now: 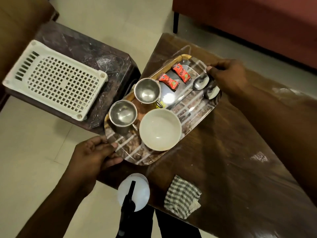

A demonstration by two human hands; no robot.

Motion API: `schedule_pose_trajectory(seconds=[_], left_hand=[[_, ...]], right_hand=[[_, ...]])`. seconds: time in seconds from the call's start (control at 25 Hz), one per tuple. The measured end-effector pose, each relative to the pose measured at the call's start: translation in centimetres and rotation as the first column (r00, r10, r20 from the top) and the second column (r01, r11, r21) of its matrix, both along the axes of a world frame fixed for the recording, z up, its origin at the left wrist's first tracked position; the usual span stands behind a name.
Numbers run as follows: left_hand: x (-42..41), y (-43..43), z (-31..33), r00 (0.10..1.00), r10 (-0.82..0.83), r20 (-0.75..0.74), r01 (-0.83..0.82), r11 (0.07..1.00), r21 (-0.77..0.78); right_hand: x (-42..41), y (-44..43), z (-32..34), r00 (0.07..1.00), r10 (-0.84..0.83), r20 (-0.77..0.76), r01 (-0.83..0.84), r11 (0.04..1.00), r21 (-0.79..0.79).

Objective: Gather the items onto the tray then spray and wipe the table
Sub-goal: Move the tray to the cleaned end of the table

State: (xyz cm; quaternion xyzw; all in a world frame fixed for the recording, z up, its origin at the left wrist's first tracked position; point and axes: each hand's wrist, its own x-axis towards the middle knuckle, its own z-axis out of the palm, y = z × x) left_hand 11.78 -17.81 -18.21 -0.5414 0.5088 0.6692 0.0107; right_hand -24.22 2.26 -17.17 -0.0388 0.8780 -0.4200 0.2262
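A patterned tray point(197, 112) sits over the left edge of the glossy brown table point(231, 152). My left hand point(96, 153) grips its near-left end and my right hand point(228, 78) grips its far-right end. On the tray are two steel cups point(147, 91) point(122, 115), a white bowl point(160, 129), two red sachets point(169, 81) point(181, 73) and two spoons point(199, 83) point(211, 92). A white spray bottle with a black trigger point(133, 193) stands at the table's near corner. A checked cloth point(181, 196) lies folded beside it.
A dark marbled stool point(82, 47) to the left holds a white perforated plastic rack point(54, 79). A red sofa point(257, 23) stands behind the table. Pale floor tiles point(34, 152) lie between the stool and me. White smears point(259, 157) mark the tabletop on the right.
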Motion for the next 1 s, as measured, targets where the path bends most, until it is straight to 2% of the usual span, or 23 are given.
schedule_pose_trajectory(seconds=[0.28, 0.6, 0.8, 1.0], left_hand=[[-1.3, -1.5, 14.4, 0.975, -0.201, -0.099, 0.194, 0.978, -0.076], [-3.2, 1.4, 31.1, 0.88, -0.408, -0.243, 0.375, 0.911, -0.171], [-5.6, 5.4, 35.5, 0.804, -0.518, -0.293, 0.469, 0.855, -0.223], [-8.1, 12.5, 36.9, 0.766, -0.56, -0.316, 0.501, 0.828, -0.252]], right_hand=[[7.3, 9.3, 15.0, 0.957, -0.29, -0.017, 0.283, 0.945, -0.165], [18.6, 20.8, 28.9, 0.868, -0.497, -0.016, 0.477, 0.841, -0.257], [21.2, 26.9, 33.1, 0.811, -0.584, -0.026, 0.535, 0.76, -0.37], [21.8, 35.0, 34.5, 0.782, -0.622, -0.024, 0.565, 0.726, -0.392]])
